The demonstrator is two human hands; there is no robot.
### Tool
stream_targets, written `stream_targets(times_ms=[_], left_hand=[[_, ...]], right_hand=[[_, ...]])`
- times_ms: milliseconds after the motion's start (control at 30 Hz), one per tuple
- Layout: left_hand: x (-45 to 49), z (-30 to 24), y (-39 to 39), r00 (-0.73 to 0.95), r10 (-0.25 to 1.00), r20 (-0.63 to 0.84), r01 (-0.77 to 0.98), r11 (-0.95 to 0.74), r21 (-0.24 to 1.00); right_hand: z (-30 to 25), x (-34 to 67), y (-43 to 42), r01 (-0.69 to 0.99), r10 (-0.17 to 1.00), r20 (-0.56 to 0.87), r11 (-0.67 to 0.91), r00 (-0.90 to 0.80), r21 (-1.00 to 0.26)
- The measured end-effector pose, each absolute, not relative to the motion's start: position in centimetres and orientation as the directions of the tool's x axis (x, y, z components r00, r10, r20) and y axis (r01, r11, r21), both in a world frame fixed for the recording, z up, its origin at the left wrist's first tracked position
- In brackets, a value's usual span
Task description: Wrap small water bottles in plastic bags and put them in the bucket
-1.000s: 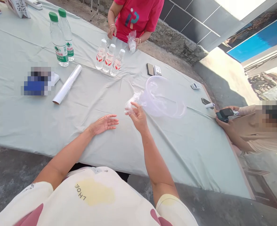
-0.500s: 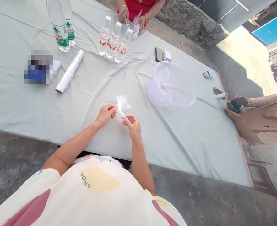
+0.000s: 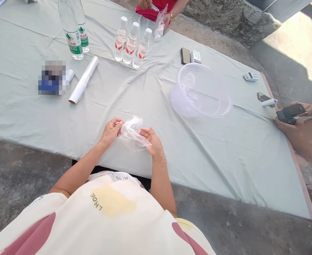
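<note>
A crumpled piece of clear plastic film [image 3: 133, 130] stretches between my two hands, just above the near part of the cloth-covered table. Thumb and fingertips of my left hand [image 3: 111, 132] pinch its left end. My right hand [image 3: 152, 141] is turned partly palm up, its fingers loosely stretched and apart; the film's right end lies against the fingers and palm. I cannot tell whether the film is a loose sheet or a bag.
A roll of plastic film [image 3: 84, 80] lies left, below two large water bottles [image 3: 75, 44]. Small bottles [image 3: 130, 44] stand farther back. Right of my hands is a translucent basin [image 3: 184, 102] with film inside. Across the table, a person in red holds a wrapped bottle [image 3: 160, 28]; another person's hands [image 3: 291, 115] hold a dark device.
My hands have moved apart, spreading the film wider between them. The right hand's pinch has loosened into outstretched fingers. The view has shifted slightly, and the person in red has lifted one hand.
</note>
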State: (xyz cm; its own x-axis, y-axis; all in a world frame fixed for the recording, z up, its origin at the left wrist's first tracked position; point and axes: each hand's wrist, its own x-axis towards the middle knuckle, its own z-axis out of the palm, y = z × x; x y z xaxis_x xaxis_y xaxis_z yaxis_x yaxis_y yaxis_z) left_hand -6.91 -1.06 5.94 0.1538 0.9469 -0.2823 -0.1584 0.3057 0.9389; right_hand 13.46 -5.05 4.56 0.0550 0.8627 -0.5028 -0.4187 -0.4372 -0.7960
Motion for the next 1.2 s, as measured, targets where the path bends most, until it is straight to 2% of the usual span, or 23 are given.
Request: stream_targets(times_ms=[100, 200, 267, 333, 433, 600, 700, 800, 967, 1067, 1133, 1200], left_hand=[[-6.8, 7.5, -2.0, 0.193, 0.963, -0.189, -0.091, 0.21, 0.973], [-6.6, 8.1, -2.9, 0.15, 0.984, -0.099, 0.129, 0.08, 0.988], [-6.6, 7.9, -3.2, 0.11, 0.994, -0.025, 0.296, -0.009, 0.955], [-6.8, 7.4, -3.3, 0.09, 0.996, 0.018, 0.391, -0.052, 0.919], [-7.3, 6.7, -2.8, 0.082, 0.997, -0.002, 0.408, -0.032, 0.912], [-7.5, 6.1, -1.6, 0.024, 0.995, -0.093, 0.404, 0.075, 0.912], [-7.2, 5.4, -1.1, 0.017, 0.989, -0.145, 0.423, 0.125, 0.897], [-7.2, 4.7, -0.5, 0.008, 0.989, -0.15, 0.475, 0.128, 0.87], [-7.6, 4.5, 0.7, -0.014, 0.992, -0.123, 0.539, 0.111, 0.835], [-7.5, 4.7, 1.2, -0.016, 0.989, -0.145, 0.536, 0.131, 0.834], [-7.2, 4.8, 1.3, 0.013, 0.985, -0.17, 0.532, 0.138, 0.835], [-6.8, 4.8, 1.4, 0.04, 0.982, -0.186, 0.53, 0.137, 0.837]], right_hand=[[5.7, 11.0, -5.4, -0.358, 0.855, -0.425, -0.512, -0.297, -0.781], [6.5, 8.8, -5.7, -0.378, 0.867, -0.319, -0.462, -0.383, -0.803], [6.6, 8.1, -5.5, -0.379, 0.89, -0.33, -0.436, -0.313, -0.816], [6.4, 8.3, -5.0, -0.378, 0.897, -0.393, -0.441, -0.2, -0.814], [5.8, 9.4, -4.3, -0.397, 0.879, -0.475, -0.45, -0.038, -0.8], [4.8, 11.2, -4.3, -0.383, 0.85, -0.523, -0.463, 0.066, -0.799], [4.3, 12.2, -4.5, -0.369, 0.841, -0.53, -0.46, 0.11, -0.808], [3.8, 14.1, -4.5, -0.317, 0.831, -0.491, -0.407, 0.26, -0.857], [4.2, 18.6, -4.6, -0.071, 0.737, -0.31, -0.336, 0.601, -0.939], [5.9, 19.0, -5.0, 0.126, 0.696, -0.083, -0.244, 0.714, -0.962], [7.0, 17.5, -5.2, 0.294, 0.771, 0.089, -0.131, 0.63, -0.947], [7.6, 15.1, -5.1, 0.461, 0.908, 0.199, 0.008, 0.368, -0.887]])
